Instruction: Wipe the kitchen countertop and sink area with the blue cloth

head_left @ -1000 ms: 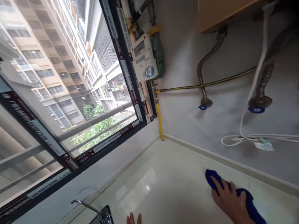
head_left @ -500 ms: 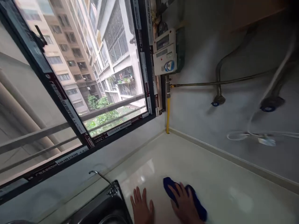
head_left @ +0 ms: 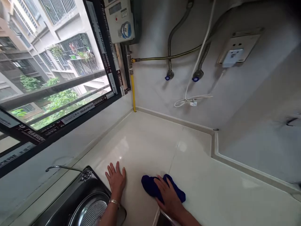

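On the pale glossy countertop lies a bunched dark blue cloth. My right hand is closed over it and presses it against the surface, with folds of cloth showing on both sides of the fingers. Left of the cloth, my left hand rests palm down on the countertop, fingers spread and holding nothing. A bracelet circles the left wrist. Close by that forearm is a dark sink with a thin curved faucet; the forearm covers part of the sink's round strainer basket.
A window frame runs along the left wall. Beside it hang a meter and a yellow pipe. Water valves, a coiled white cable and a plugged-in socket are on the back wall. A raised edging follows the wall.
My view has turned right and downward, bringing the socket, the right wall and more of the sink into sight. My right hand stays on the cloth; my left stays flat on the countertop.
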`<act>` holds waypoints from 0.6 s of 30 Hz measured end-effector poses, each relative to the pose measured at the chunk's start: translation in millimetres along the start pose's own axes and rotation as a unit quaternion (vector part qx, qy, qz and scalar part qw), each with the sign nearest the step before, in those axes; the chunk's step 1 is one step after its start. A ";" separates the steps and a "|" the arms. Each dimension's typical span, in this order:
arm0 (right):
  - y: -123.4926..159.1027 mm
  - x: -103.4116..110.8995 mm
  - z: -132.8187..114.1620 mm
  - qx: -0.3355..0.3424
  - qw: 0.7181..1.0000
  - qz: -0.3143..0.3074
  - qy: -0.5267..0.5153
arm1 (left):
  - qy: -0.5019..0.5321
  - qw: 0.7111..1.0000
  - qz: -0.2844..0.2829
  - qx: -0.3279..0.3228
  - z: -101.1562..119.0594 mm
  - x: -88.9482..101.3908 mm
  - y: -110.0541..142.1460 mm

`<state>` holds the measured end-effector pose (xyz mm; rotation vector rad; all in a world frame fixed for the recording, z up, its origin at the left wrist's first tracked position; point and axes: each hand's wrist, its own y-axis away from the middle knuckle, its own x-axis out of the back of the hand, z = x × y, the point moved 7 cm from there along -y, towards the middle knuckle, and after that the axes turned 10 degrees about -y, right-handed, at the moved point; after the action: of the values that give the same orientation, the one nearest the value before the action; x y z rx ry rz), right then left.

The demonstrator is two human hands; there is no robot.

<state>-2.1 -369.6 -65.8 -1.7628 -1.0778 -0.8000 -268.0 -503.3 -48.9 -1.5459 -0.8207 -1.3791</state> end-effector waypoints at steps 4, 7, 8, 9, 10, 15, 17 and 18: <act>77.1 37.2 30.8 -0.020 0.999 -0.001 0.037 | -0.007 1.000 0.009 -0.010 4.4 4.3 -1.2; 149.9 76.3 59.4 -0.053 0.996 0.000 0.075 | -0.009 1.000 0.010 -0.011 6.1 3.1 -2.6; 173.8 89.6 67.6 -0.071 0.993 0.002 0.089 | -0.008 1.000 0.007 -0.012 6.8 2.5 -3.0; 195.7 101.3 73.6 -0.088 0.991 0.003 0.099 | -0.008 1.000 0.005 -0.013 7.6 2.3 -3.3; 214.2 109.4 77.8 -0.105 0.989 -0.008 0.101 | -0.008 1.000 0.005 -0.014 8.7 2.8 -3.4; 230.4 114.7 77.3 -0.189 0.978 -0.018 0.081 | -0.008 1.000 0.010 -0.016 14.3 10.4 -2.4; 200.7 105.7 71.1 -0.202 0.976 0.007 0.079 | -0.004 1.000 0.003 -0.013 15.6 11.3 -2.4; 179.7 97.6 65.9 -0.192 0.979 0.005 0.075 | -0.002 1.000 -0.001 -0.012 16.1 11.2 -2.6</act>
<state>206.1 -316.9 -72.5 -1.9838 -0.8540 -1.1763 -262.1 -488.4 -37.4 -1.5679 -0.8111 -1.3917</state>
